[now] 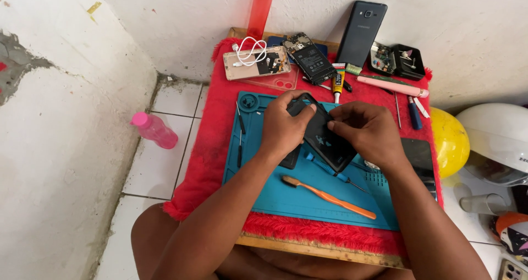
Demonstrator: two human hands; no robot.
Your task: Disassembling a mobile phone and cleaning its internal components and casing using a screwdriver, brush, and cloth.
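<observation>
Centrally, a black phone case (324,137) is gripped tilted above the blue work mat (286,197) by 2 hands, left hand (283,128) and right hand (368,134) both clamped on its edges, an orange toothbrush (330,196) lying nearby.

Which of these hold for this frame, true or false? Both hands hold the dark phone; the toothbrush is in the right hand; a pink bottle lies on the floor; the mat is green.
1. Both the left hand and the right hand hold the dark phone. True.
2. The orange toothbrush is in the right hand. False: it lies on the mat, untouched.
3. A pink bottle lies on the tiled floor. True.
4. The work mat is green. False: it is blue, on a red cloth.
</observation>
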